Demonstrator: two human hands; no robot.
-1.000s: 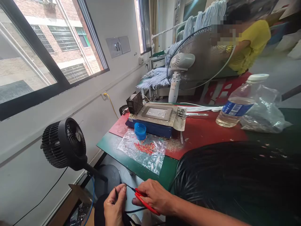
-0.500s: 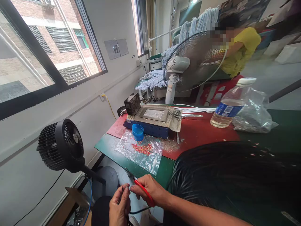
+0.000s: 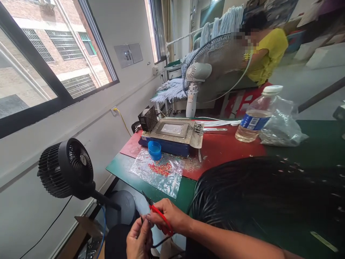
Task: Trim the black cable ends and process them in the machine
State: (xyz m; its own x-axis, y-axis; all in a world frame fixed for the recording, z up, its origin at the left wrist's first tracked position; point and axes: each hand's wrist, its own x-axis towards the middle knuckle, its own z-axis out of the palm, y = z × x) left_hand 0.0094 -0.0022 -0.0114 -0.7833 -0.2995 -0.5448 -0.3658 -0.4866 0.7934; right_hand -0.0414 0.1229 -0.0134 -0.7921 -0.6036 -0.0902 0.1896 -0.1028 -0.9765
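At the lower middle, my left hand (image 3: 138,238) pinches the thin end of a black cable (image 3: 162,243), whose length runs off below both hands. My right hand (image 3: 174,217) is wrapped around red-handled scissors (image 3: 165,218). Their dark blades point up and away, toward the table's front edge. The right thumb and fingertip meet the left fingertips at the cable end, and exactly what they pinch there is too small to make out. Beside my right forearm lies a large bundle of black cables (image 3: 215,196) on the table.
On the table are a clear plastic bag (image 3: 172,183) with small red and yellow bits (image 3: 161,169), a blue cup (image 3: 154,151), a blue-sided heating device (image 3: 164,145) and a bottle (image 3: 252,124). A black fan (image 3: 78,167) stands left. A person in yellow (image 3: 269,54) sits beyond.
The fingertips of both hands have come together, and a dark cable tip now shows above my left fingers. The scissors' blades show more clearly. The whole view has shifted slightly.
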